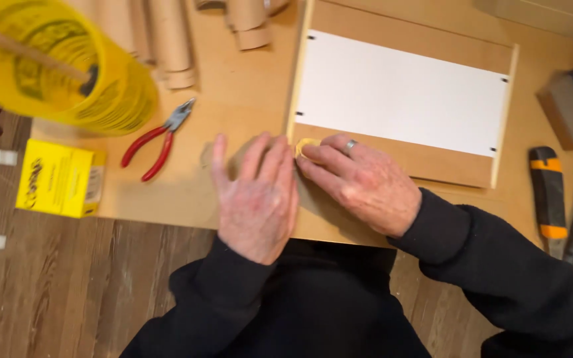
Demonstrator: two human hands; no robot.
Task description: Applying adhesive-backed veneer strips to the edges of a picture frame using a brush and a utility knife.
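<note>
Two hands flat on brown paper at the frame's corner

The left hand [258, 199] lies palm down, fingers spread and straight, pressing a strip of brown paper [215, 156] against the wooden worktop [233, 99]. The right hand [363, 182], wearing one ring, lies beside it with fingers nearly straight and close together, the fingertips resting on a small yellow piece [306, 147] at the lower left corner of the frame; it grips nothing. The two hands touch at the fingers, both open.

The wooden frame [406, 162] is flat, pale and smooth, with a white rectangular panel [399, 93] in its middle, marked by four small dark tabs at its corners.

To the left lie one pair of pliers [157, 142] with red handles and grey metal jaws, one yellow cardboard box [58, 179], and one translucent yellow round tub [67, 63] holding a wooden stick. Several brown cardboard tubes [174, 40] lie at the top. One black and orange knife [548, 195] lies at the right
</note>
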